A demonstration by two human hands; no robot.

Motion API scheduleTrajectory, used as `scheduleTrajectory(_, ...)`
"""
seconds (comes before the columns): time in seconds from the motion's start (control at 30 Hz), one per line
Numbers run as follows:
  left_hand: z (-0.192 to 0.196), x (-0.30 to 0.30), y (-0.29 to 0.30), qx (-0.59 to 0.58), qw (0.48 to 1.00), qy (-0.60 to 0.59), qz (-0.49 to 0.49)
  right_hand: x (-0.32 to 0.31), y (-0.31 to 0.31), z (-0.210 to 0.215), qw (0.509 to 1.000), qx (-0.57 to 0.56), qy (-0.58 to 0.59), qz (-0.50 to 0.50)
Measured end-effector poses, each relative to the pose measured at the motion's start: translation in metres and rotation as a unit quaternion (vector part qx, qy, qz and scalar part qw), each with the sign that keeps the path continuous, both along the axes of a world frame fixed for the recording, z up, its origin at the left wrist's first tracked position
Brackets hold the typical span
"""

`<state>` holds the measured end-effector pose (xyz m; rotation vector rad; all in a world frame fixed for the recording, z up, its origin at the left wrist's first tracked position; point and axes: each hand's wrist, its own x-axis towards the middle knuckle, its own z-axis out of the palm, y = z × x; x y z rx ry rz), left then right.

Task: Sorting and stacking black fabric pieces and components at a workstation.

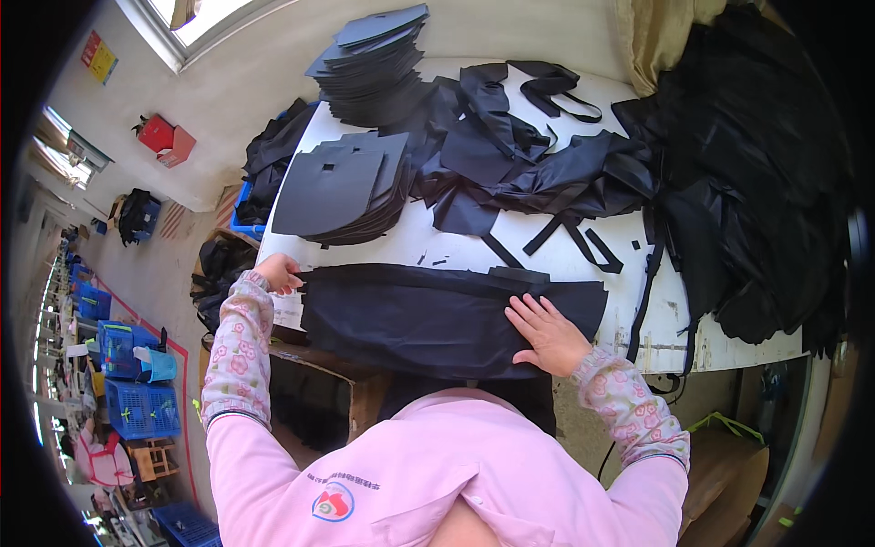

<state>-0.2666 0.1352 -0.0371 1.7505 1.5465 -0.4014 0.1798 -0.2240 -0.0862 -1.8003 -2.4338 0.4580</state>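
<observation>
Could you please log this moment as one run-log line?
left hand: pinching left edge of black fabric panel | right hand: flat on panel | surface: white table

A sewing workshop: a white worktable [428, 244] bears stacks of cut black panels [351, 187] and fabric strips [570, 239]; blue crates [137, 378] line the left floor.

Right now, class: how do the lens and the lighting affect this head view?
Head view: fisheye bends the white table edge and darkens the corners; bright daylight from the window; black fabric under the left hand and right hand loses detail.
</observation>
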Motion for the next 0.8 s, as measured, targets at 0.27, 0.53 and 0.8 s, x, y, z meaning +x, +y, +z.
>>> scheduleTrajectory(0.27,0.113,0.064,-0.067,0.072,0.961,-0.191,-0.184,-0.017,0.063,0.074,0.975,0.078,0.21,-0.005)
scheduleTrajectory(0.53,0.082,0.148,-0.068,0.364,0.834,-0.354,-0.218,-0.09,0.12,0.058,0.76,-0.05,0.64,-0.103)
scheduleTrajectory(0.8,0.013,0.095,0.001,0.388,0.901,-0.087,-0.176,-0.076,0.116,0.067,0.769,-0.073,0.615,-0.16)
